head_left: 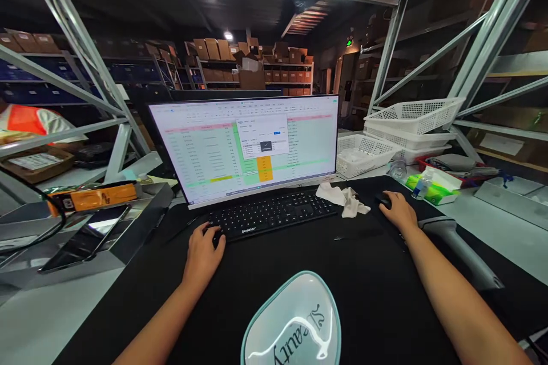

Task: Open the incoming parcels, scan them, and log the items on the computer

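Observation:
My left hand rests at the left end of a black keyboard, its fingers apart and their tips at the keys. Over a black computer mouse, to the right of the keyboard, lies my right hand, gripping it. Behind the keyboard stands a monitor with a colour-banded spreadsheet; a small dialog window and a dark pop-up with a tick lie over it. A whitish crumpled cloth sits between keyboard and mouse.
A grey handheld scanner lies beside my right forearm. Nearest me is a glossy white dish-like object with a teal rim and lettering. White baskets and a green tissue pack stand right; a phone leans in a grey tray at left.

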A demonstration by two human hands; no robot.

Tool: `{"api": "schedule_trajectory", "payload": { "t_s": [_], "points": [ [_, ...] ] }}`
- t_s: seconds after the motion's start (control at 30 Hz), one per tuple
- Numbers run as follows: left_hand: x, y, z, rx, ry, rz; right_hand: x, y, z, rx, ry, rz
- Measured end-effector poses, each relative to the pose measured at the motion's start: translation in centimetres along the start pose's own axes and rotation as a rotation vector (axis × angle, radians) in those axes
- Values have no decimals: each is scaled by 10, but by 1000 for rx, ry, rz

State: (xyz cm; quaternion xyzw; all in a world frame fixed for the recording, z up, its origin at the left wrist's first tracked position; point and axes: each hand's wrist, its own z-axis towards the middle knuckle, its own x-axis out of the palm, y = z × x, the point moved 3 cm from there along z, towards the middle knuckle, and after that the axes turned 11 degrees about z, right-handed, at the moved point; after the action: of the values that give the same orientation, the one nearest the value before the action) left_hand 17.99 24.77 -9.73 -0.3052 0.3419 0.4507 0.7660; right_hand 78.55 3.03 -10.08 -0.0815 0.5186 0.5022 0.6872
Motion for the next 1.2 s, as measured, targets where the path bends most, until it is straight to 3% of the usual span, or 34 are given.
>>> {"api": "schedule_trajectory", "payload": {
  "t_s": [0.3, 0.6, 1.2],
  "points": [
    [-12, -13, -2, -55, 61, -7, -2, 3, 1, -40, 30, -9],
    [-14, -28, -3, -61, 120, 102, 0, 1, -1, 23, 35, -132],
    [-8, -12, -1, -68, 97, 46, -12, 17, -10, 16, 65, -126]
  ]
}}
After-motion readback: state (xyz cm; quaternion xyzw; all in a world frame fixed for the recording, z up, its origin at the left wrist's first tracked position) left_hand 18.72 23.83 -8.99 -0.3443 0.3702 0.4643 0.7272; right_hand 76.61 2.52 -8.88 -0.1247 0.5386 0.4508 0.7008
